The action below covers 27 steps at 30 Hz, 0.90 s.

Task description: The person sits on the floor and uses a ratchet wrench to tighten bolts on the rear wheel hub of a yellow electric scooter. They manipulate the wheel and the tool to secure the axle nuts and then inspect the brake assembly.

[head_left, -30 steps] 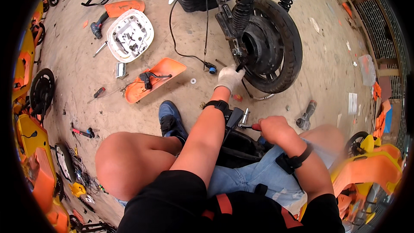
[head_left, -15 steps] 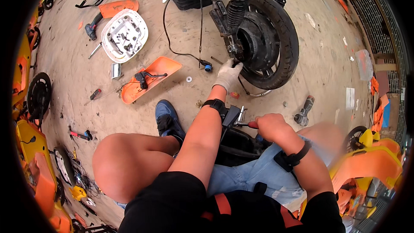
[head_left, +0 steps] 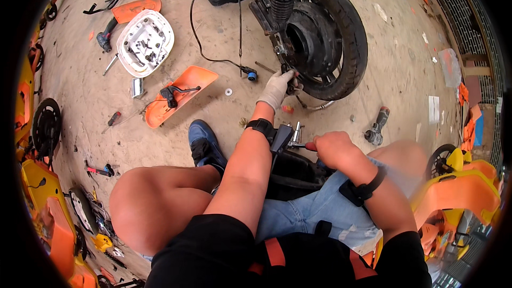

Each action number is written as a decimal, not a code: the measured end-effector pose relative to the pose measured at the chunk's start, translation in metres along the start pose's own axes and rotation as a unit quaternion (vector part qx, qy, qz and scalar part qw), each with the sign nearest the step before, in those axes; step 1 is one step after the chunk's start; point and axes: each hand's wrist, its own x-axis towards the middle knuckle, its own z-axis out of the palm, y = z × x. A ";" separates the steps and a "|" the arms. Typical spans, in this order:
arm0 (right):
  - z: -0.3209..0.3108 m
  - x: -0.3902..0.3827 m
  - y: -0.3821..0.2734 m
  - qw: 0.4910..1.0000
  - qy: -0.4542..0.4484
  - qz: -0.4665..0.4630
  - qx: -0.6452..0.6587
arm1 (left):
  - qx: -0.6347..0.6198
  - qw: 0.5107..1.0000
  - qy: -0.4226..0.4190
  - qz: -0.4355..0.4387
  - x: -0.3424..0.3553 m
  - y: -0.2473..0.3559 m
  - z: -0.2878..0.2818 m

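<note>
The right hand is clenched round the handle of a red-handled tool, its metal end pointing to the left arm. The gloved left hand has its fingers bent at a dark part beside the hub of a black wheel; whether they grip it or only touch it, I cannot tell. That wheel stands beyond the left hand, with a coil-spring shock absorber rising next to it and crowding the near side of the hub. A strapped wrist device on the left arm juts close to the tool's metal end. Below the tool, a black moulded part lies between the knees. Just left of the glove are a threaded rod and a blue-ended connector on a black cable. Farther left, a washer lies near an orange panel bearing a lever assembly; past it are a white tray of small parts and a cordless drill. A grey power tool lies right of the right hand.
</note>
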 end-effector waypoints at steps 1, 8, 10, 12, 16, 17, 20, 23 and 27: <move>0.002 0.001 0.002 1.000 0.011 -0.008 0.007 | -0.005 1.000 -0.008 -0.010 -0.003 0.003 0.003; 0.007 0.005 0.006 0.999 0.031 -0.031 0.019 | -0.061 0.989 -0.124 -0.048 -0.009 0.009 0.002; 0.007 0.006 0.006 0.999 0.029 -0.030 0.018 | -0.058 0.988 -0.137 -0.051 -0.008 0.008 0.002; 0.007 0.005 0.005 0.999 0.026 -0.029 0.015 | -0.046 0.988 -0.140 -0.053 -0.009 0.009 0.002; 0.007 0.005 0.005 0.999 0.026 -0.029 0.020 | -0.041 0.988 -0.133 -0.060 -0.010 0.009 0.004; 0.006 0.005 0.005 0.999 0.026 -0.032 0.019 | -0.042 0.988 -0.134 -0.062 -0.009 0.009 0.004; 0.003 0.004 0.003 0.999 0.022 -0.029 0.018 | -0.049 0.987 -0.136 -0.065 -0.004 0.007 -0.002; 0.005 0.004 0.005 0.999 0.026 -0.025 0.019 | -0.021 0.992 -0.109 -0.055 -0.003 0.008 0.001; 0.007 0.006 0.004 0.999 0.034 -0.023 0.026 | 0.255 0.965 0.045 0.041 0.005 0.009 0.018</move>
